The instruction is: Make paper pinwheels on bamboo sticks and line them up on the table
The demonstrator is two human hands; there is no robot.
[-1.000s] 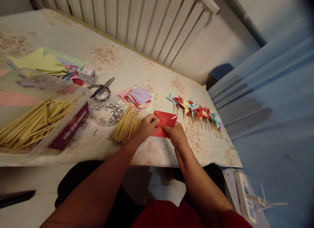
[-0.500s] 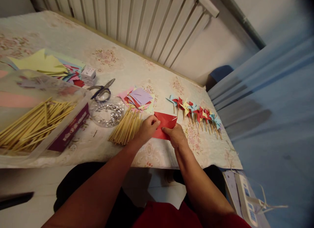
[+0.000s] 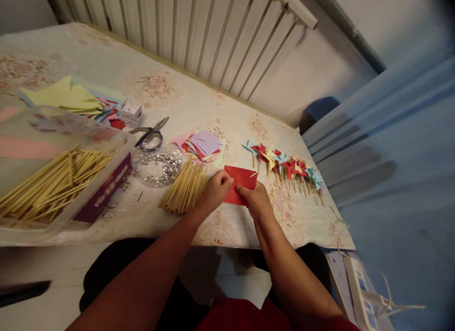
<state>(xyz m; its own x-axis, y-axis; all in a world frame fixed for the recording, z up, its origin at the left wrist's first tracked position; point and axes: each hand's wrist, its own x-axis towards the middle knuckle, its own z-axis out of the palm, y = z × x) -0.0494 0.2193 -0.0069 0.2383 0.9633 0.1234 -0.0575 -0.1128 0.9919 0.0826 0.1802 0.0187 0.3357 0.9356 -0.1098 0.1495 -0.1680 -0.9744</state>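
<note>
A square of red paper with slits at its corners is held between my two hands above the table. My left hand pinches its left side between thumb and fingers. From the right, my right hand grips it, thumb lying on top and fingers beneath, mostly hidden. Just left of my left hand lies a bundle of thin wooden sticks. Behind the sticks is a pile of coloured paper squares, a purple one uppermost. Finished paper pinwheels in red, blue and yellow lie in a row to the right.
A clear plastic box of sticks stands at left. Near it are scissors, a clear bag of metal pins, a small white box and yellow paper sheets. A power strip sits lower right, by a blue curtain.
The view has shifted slightly, so the table's things sit a little lower and further right. Both hands keep hold of the red paper in nearly the same pose.
</note>
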